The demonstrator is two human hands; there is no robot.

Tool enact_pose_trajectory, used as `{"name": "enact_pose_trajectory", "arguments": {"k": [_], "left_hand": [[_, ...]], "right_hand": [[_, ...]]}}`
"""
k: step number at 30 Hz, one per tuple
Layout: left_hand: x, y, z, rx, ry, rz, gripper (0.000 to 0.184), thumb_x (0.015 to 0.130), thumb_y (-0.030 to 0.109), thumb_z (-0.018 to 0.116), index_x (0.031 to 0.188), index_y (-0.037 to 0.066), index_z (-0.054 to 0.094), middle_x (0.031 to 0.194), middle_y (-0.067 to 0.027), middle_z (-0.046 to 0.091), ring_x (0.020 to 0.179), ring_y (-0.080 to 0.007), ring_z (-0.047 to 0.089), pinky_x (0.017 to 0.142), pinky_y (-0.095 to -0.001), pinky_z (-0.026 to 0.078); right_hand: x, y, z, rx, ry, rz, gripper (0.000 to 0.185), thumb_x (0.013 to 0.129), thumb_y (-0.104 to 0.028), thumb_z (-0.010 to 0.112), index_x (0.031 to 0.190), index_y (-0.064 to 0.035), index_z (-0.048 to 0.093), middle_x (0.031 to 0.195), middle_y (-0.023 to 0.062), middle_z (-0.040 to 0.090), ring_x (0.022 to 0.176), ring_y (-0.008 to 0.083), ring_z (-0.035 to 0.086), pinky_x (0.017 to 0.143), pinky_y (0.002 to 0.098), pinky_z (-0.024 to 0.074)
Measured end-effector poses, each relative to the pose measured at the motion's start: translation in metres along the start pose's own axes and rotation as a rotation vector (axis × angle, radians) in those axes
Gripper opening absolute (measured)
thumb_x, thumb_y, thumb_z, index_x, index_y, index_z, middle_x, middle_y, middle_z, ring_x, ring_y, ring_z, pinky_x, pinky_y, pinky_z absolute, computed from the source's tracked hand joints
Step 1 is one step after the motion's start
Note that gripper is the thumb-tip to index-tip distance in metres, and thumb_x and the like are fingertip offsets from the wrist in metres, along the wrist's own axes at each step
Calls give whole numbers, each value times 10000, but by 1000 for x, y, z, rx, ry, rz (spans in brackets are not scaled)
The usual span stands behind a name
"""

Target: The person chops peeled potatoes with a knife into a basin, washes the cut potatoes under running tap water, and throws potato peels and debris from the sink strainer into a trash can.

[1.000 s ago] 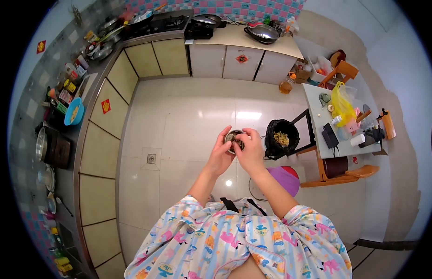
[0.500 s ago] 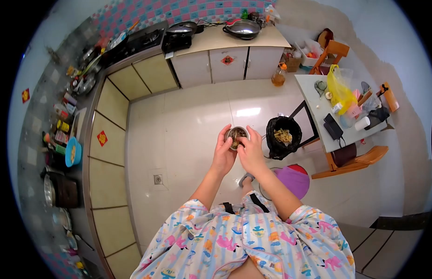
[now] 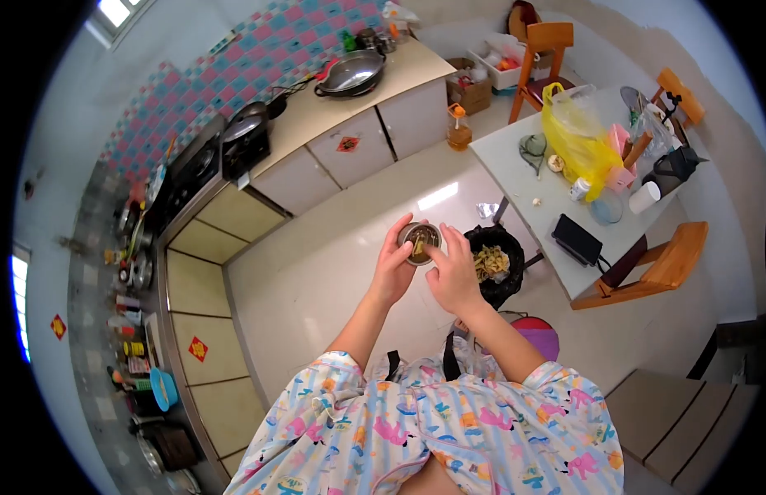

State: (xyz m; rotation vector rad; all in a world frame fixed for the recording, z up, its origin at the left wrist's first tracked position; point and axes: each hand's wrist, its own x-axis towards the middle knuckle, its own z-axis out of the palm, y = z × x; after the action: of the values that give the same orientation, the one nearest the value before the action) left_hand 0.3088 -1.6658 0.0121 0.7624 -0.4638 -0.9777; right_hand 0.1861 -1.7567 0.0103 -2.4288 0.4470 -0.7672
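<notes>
A small round metal bowl [image 3: 413,258] with brownish bits inside is held up in front of me at the middle of the view. My left hand [image 3: 393,264] wraps round its left side, fingers closed on it. From the right, my right hand [image 3: 454,272] reaches over the rim, with a finger dipping into the bowl; whether it pinches any of the bits is too small to tell. Just right of and below the hands, a bin lined with a black bag [image 3: 506,290] holds yellowish scraps [image 3: 491,263].
A table [image 3: 515,171] at right carries a yellow bag [image 3: 574,140], a black case [image 3: 577,240] and a white cup [image 3: 644,198]. Wooden chairs [image 3: 676,262] stand beside it. An oil bottle [image 3: 459,130] is on the floor by the cabinets [image 3: 350,148].
The view has turned and moved toward the table, which now appears closer. Both hands remain at the bowl, and the right fingers have shifted within it.
</notes>
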Motion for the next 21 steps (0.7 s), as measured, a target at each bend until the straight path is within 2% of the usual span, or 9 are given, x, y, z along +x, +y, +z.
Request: {"name": "enact_pose_trajectory", "arguments": {"k": [4,8,12,13,16,17,21], "left_hand": [[52,-10,-1,54,-38,-31,579,878,159,574,1404,108,340,1410,-152,404,1269,-276,431,1068,-423,344],[86,-13,-6,-45,-31,-63,597,868,180,575,1408,110,332,1411,-154,403,1260,-276,439,1067,-422,342],[122,-6,-9,-97,-97,-94,608,864,207,564,1413,109,321,1405,-165,408,1262,-286,440,1070,-423,340],[129,-5,-9,-111,-114,-107,611,863,214,561,1414,109,318,1404,-169,410,1262,-290,440,1071,-424,339],[147,1,-4,-151,-186,-142,610,863,218,555,1413,103,318,1395,-187,416,1263,-300,441,1076,-431,335],[153,1,-1,-159,-200,-151,606,863,214,548,1412,100,317,1392,-192,417,1262,-302,441,1076,-434,335],[170,2,6,-151,-258,-170,588,868,198,522,1408,88,319,1382,-206,421,1261,-309,440,1077,-440,336]], "right_hand": [[33,16,-5,-139,-31,113,522,703,-40,620,1215,-21,517,1368,283,355,1280,441,335,1047,507,311],[53,38,25,100,0,309,508,720,-9,595,1213,24,475,1373,288,336,1290,468,298,1057,507,291],[77,31,11,238,-62,389,479,716,29,548,1190,-36,511,1394,283,300,1301,475,259,1075,512,264],[81,37,10,277,-33,402,511,709,40,537,1203,-88,535,1421,272,269,1313,473,236,1075,512,257],[96,36,-6,50,181,314,568,696,29,559,1240,-131,549,1446,261,248,1323,470,234,1065,504,267],[101,39,-9,-86,184,240,631,687,9,587,1282,-197,552,1465,259,226,1335,468,227,1065,508,266],[109,39,-14,-236,135,270,649,688,-1,603,1292,-234,559,1474,256,219,1346,471,216,1081,519,247]]}}
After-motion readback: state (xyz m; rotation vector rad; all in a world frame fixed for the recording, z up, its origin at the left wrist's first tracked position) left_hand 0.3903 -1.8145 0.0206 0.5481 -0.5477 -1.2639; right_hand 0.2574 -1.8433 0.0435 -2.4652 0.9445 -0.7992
